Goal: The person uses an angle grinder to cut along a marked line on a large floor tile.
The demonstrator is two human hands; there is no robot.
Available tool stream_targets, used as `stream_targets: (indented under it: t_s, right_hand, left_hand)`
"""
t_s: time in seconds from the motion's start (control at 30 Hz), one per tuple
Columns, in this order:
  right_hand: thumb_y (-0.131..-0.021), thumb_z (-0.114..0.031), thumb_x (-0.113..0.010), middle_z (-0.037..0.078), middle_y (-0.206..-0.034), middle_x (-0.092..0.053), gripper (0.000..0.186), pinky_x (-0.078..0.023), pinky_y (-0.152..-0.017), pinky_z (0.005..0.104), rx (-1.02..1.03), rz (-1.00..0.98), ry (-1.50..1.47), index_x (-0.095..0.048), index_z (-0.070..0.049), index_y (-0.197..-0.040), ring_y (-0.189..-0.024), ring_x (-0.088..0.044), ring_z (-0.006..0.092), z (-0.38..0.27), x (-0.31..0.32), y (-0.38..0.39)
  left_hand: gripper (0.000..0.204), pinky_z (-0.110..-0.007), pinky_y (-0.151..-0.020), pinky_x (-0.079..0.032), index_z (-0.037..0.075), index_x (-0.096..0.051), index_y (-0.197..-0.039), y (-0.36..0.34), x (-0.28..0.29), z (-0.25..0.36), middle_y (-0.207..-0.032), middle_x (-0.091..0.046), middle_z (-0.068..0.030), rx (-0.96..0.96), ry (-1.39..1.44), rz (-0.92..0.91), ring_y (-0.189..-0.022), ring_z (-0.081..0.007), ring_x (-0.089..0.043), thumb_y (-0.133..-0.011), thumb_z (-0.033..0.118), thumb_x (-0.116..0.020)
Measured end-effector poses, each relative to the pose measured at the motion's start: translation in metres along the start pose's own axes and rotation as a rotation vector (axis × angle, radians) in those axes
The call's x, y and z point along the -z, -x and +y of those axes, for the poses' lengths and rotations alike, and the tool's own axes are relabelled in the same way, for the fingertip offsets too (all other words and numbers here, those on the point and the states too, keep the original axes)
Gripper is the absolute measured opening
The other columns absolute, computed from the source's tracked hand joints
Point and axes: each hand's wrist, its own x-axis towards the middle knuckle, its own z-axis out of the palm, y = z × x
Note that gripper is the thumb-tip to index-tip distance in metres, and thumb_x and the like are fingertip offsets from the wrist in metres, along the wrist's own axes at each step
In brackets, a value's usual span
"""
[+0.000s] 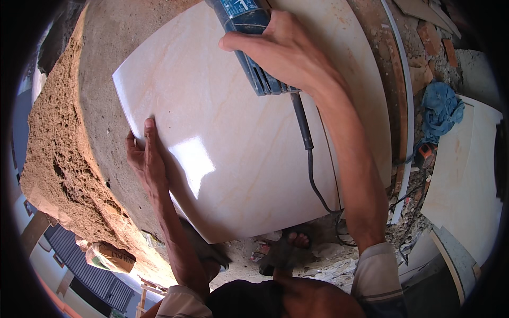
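Note:
A large glossy cream tile (238, 164) with faint veining lies in front of me. My left hand (148, 153) holds its left edge, thumb on top and fingers at the edge. My right hand (278, 47) is closed round the body of a blue and black corded power tool (253, 74) at the tile's upper part; the tool's underside is hidden. Its black cord (309, 159) runs down over the tile. A thin dark line runs along the tile's right part, beside my forearm.
Rough concrete (98, 106) borders the left. At right are a long pale strip (404, 185), a blue cloth (440, 106), an orange-black tape measure (427, 153), leaning pale boards (456, 180) and rubble. A paper sack (110, 256) lies lower left; my feet (297, 239) show below the tile.

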Motion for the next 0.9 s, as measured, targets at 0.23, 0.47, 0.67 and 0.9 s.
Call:
stream_targets:
  t_s: [0.23,0.47,0.67,0.9]
  right_hand:
    - [-0.092,-0.044,-0.07,0.013,-0.075,-0.068,0.046,-0.055,-0.067,0.0455,0.015,0.01,0.013,-0.07,0.002,-0.087,-0.071,-0.069,0.0246,0.003,0.001,0.003]
    - [-0.092,-0.042,-0.07,0.014,-0.075,-0.069,0.046,-0.056,-0.069,0.0461,-0.01,0.019,0.006,-0.07,0.003,-0.087,-0.073,-0.069,0.0254,0.002,0.001,0.007]
    - [-0.091,-0.043,-0.07,0.014,-0.072,-0.067,0.047,-0.055,-0.067,0.0456,0.003,-0.019,0.014,-0.069,0.004,-0.085,-0.069,-0.067,0.0247,0.004,0.003,0.008]
    - [-0.091,-0.043,-0.069,0.013,-0.071,-0.066,0.046,-0.054,-0.064,0.0447,-0.017,-0.009,0.013,-0.068,0.003,-0.083,-0.067,-0.066,0.0245,0.005,0.003,0.012]
  left_hand:
    - [0.099,-0.06,-0.093,-0.058,-0.007,-0.062,-0.132,-0.001,-0.002,-0.002,-0.104,-0.075,-0.0241,-0.014,0.045,-0.014,-0.104,-0.0378,-0.074,-0.084,0.078,-0.077]
    - [0.099,-0.062,-0.093,-0.058,-0.007,-0.062,-0.132,0.0,-0.002,0.0,-0.106,-0.075,-0.025,-0.011,0.031,0.002,-0.105,-0.0383,-0.074,-0.083,0.077,-0.079]
    - [0.099,-0.063,-0.092,-0.057,-0.007,-0.061,-0.132,0.0,-0.002,0.001,-0.102,-0.075,-0.0243,-0.007,0.034,0.009,-0.104,-0.0375,-0.074,-0.083,0.077,-0.079]
    - [0.099,-0.06,-0.089,-0.058,-0.008,-0.061,-0.131,0.001,-0.003,0.004,-0.093,-0.075,-0.0204,-0.007,0.022,0.016,-0.096,-0.0338,-0.074,-0.083,0.077,-0.079]
